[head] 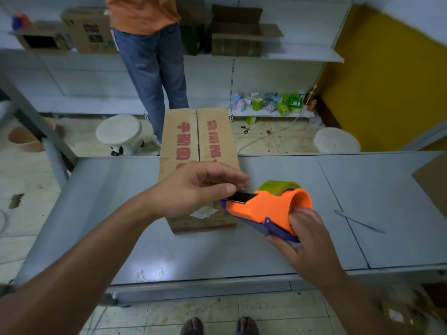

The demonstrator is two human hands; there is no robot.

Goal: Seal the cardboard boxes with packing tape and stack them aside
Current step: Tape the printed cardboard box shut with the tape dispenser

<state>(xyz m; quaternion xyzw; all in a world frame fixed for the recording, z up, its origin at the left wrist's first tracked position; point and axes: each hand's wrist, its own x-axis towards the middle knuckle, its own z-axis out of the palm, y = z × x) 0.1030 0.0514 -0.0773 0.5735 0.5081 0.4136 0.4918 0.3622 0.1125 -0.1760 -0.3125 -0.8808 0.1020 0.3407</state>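
I see cardboard box [198, 151] upright mid-table [121, 213], flaps closed, right hand [305, 240] wrapped around orange tape dispenser [268, 209] just beside box, left hand [193, 187] pinching at dispenser's front edge.

Orange-and-purple tape dispenser [268, 209], red-lettered tan box [198, 141]

Matt brown cardboard box [198, 141]; smooth orange plastic tape dispenser [271, 209] in my grip; table [290, 238] smooth grey metal, slightly glossy.

One head camera, looking forward and down.
It looks close on the grey table [278, 250], with shelves [300, 54] far behind; wide-angle edges bend.
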